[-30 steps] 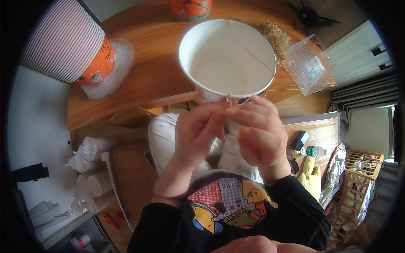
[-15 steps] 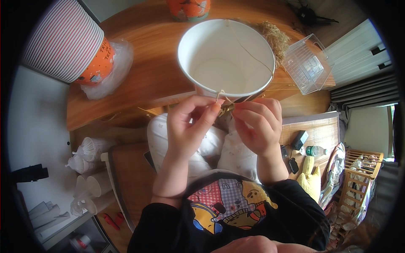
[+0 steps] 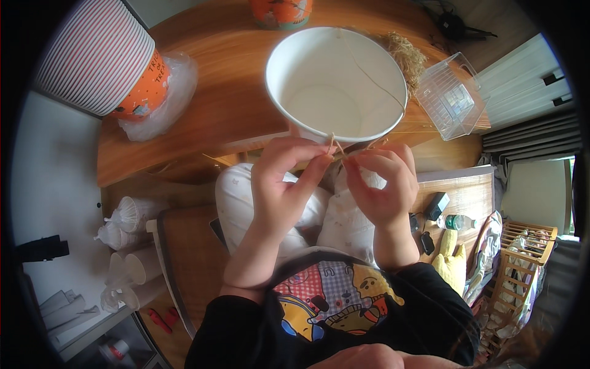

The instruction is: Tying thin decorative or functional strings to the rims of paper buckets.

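Observation:
A large white paper bucket (image 3: 335, 80) stands at the table's near edge, its open mouth tipped toward me. Thin tan twine (image 3: 376, 85) crosses its mouth from the far rim to the right side and comes round to the near rim. There it passes through the rim and its strands meet between my hands. My left hand (image 3: 279, 175) pinches one strand between thumb and forefinger, just below the near rim. Close beside it, my right hand (image 3: 386, 178) is closed on another part of the twine. The fingertips of both hands nearly touch.
A tall stack of orange-and-white buckets (image 3: 98, 61) leans at the left on clear plastic wrap (image 3: 178, 92). Another orange bucket (image 3: 281, 12) stands at the back. Right of the white bucket lie a twine bundle (image 3: 404, 56) and a clear plastic box (image 3: 453, 97).
The bucket and both hands have shifted slightly right in view. The strands between my fingertips have drawn closer together, and my right hand has turned a little.

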{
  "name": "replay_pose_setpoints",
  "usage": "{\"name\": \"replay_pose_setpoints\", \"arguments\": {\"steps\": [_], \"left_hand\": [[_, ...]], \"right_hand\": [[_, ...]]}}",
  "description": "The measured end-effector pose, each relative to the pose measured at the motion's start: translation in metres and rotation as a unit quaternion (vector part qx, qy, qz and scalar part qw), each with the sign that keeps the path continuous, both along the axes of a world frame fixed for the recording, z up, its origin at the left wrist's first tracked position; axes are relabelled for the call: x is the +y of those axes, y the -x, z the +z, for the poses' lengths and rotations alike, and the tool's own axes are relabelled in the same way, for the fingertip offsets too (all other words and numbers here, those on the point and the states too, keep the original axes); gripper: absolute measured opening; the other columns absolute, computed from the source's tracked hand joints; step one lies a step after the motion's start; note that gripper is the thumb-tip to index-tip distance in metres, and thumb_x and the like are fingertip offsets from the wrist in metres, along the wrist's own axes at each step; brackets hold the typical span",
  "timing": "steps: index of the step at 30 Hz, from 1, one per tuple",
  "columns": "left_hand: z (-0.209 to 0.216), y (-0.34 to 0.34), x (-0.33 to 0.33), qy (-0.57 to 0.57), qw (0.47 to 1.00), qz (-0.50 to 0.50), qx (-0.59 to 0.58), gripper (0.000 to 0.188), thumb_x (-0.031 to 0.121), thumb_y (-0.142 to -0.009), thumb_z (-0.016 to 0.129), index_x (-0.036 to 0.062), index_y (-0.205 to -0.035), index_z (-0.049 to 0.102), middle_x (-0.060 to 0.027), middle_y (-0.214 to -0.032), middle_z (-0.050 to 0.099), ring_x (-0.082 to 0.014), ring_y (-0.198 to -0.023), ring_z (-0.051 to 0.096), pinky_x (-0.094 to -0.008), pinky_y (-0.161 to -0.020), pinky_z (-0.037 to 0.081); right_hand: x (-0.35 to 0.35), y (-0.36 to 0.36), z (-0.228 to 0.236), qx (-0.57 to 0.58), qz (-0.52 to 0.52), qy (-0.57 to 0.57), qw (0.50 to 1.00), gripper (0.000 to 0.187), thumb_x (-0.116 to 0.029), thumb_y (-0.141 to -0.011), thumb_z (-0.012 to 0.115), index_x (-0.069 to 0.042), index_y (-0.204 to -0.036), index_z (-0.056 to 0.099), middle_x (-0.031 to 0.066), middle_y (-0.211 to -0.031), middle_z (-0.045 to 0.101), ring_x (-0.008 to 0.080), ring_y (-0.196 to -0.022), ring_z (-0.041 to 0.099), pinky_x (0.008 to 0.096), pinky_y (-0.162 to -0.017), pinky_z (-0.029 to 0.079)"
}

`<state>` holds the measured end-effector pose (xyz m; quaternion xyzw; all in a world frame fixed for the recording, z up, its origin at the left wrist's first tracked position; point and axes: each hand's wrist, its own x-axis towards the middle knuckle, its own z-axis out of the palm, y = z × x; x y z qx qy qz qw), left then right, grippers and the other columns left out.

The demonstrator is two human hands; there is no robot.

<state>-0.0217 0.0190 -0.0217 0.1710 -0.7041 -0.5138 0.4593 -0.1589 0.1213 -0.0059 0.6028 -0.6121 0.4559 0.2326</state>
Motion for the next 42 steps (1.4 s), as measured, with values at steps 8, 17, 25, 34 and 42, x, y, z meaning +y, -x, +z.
{"name": "replay_pose_setpoints", "arguments": {"steps": [8, 17, 25, 34, 42], "left_hand": [[-0.004, 0.007, 0.015, 0.008, 0.999, 0.025, 0.037, 0.01, -0.006, -0.086, 0.068, -0.0032, -0.096, 0.067, -0.011, -0.093, 0.07, -0.0158, -0.086, 0.067, -0.0254, -0.077, 0.052], [-0.005, 0.007, 0.02, -0.148, 0.984, -0.053, 0.088, 0.014, -0.004, -0.089, 0.067, -0.0045, -0.102, 0.067, -0.0146, -0.101, 0.071, -0.0211, -0.093, 0.07, -0.0317, -0.086, 0.056], [-0.005, 0.009, 0.021, -0.197, 0.972, -0.062, 0.115, 0.017, -0.003, -0.086, 0.07, -0.0023, -0.102, 0.069, -0.0117, -0.099, 0.072, -0.0164, -0.091, 0.07, -0.0241, -0.078, 0.055], [-0.012, 0.004, 0.01, -0.09, 0.985, -0.092, 0.112, 0.024, -0.002, -0.086, 0.071, -0.0005, -0.109, 0.068, -0.0138, -0.108, 0.07, -0.0169, -0.091, 0.07, -0.0241, -0.077, 0.054], [-0.011, 0.004, 0.016, -0.198, 0.966, -0.12, 0.117, 0.021, 0.002, -0.088, 0.07, -0.0023, -0.108, 0.068, -0.0145, -0.109, 0.071, -0.0178, -0.095, 0.07, -0.0262, -0.08, 0.055]], "right_hand": [[0.003, -0.008, 0.004, -0.084, 0.082, 0.003, 0.993, 0.04, -0.001, -0.064, 0.085, -0.007, -0.097, 0.063, 0.0026, -0.082, 0.069, 0.0206, -0.073, 0.06, 0.0307, -0.062, 0.044], [0.004, -0.007, 0.005, -0.051, 0.08, 0.005, 0.995, 0.041, -0.003, -0.064, 0.086, -0.008, -0.097, 0.064, 0.0031, -0.085, 0.07, 0.0203, -0.073, 0.061, 0.0315, -0.062, 0.043], [0.002, -0.007, 0.006, -0.083, 0.051, 0.039, 0.994, 0.039, -0.002, -0.063, 0.085, -0.008, -0.096, 0.066, 0.0021, -0.084, 0.069, 0.0198, -0.074, 0.061, 0.0315, -0.063, 0.045], [0.005, -0.006, 0.007, -0.088, 0.041, 0.002, 0.995, 0.038, -0.001, -0.063, 0.085, -0.009, -0.096, 0.068, 0.0007, -0.086, 0.069, 0.019, -0.077, 0.061, 0.0312, -0.064, 0.045], [0.005, -0.006, 0.005, -0.114, 0.078, -0.019, 0.99, 0.032, 0.008, -0.064, 0.081, -0.004, -0.093, 0.072, 0.0071, -0.086, 0.062, 0.0172, -0.076, 0.06, 0.0261, -0.065, 0.048]]}}
